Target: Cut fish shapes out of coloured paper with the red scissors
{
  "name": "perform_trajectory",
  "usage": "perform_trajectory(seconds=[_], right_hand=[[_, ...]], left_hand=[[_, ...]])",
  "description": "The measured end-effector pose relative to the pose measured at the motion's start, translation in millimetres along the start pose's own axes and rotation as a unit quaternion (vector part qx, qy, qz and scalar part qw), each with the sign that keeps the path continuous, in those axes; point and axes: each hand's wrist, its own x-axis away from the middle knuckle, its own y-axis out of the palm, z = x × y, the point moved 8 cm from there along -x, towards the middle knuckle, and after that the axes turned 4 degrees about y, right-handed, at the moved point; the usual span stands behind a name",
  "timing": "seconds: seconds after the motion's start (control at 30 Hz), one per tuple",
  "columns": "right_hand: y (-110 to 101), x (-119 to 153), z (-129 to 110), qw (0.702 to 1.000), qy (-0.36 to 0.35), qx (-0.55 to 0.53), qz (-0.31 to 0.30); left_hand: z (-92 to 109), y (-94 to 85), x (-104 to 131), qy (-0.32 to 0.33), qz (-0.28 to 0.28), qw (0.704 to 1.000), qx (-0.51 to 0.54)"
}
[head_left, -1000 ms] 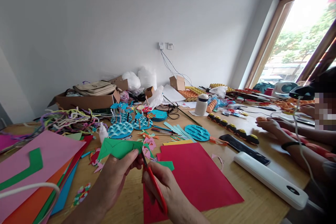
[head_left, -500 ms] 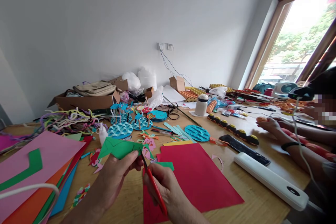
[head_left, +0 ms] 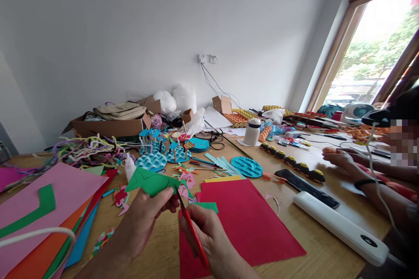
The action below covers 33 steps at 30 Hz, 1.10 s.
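Note:
My left hand (head_left: 149, 211) pinches a piece of green paper (head_left: 152, 182) between thumb and fingers, with drawn lines faintly showing on it. A pair of red-handled scissors (head_left: 195, 235) is gripped in my right hand (head_left: 209, 231). Their dark blades meet the right edge of the green paper, close to my left fingertips. Under my right hand lies a sheet of red paper (head_left: 252, 222), with a small green scrap (head_left: 207, 206) on it. Pink paper scraps (head_left: 187, 179) are scattered just beyond the green paper.
Coloured paper sheets (head_left: 62, 192) are stacked at left, near a white glue bottle (head_left: 130, 168). Blue fish decorations (head_left: 152, 162) stand behind my hands. A black phone (head_left: 307, 187) and a white power strip (head_left: 340, 226) lie to the right. At far right, another person's hands (head_left: 342, 159) hold something orange.
The camera view has shifted very slightly, so the table things sit a little further right. My hands, the scissors and the green paper keep nearly the same pose.

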Motion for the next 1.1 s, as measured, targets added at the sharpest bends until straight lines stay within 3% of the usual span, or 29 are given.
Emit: perform_trajectory(seconds=[0.3,0.87,1.1], right_hand=[[6,0,-5,0.999,0.030,-0.019,-0.026],[4,0,0,0.999,-0.004,-0.030,-0.015],[1,-1,5,1.000,-0.018,-0.025,-0.006]], left_hand=[[-2,-2.0,-1,0.011,-0.006,1.000,-0.006],[-5,-3.9,2,0.011,0.033,0.999,-0.023],[-3,-0.7,0,0.018,0.020,1.000,-0.014]])
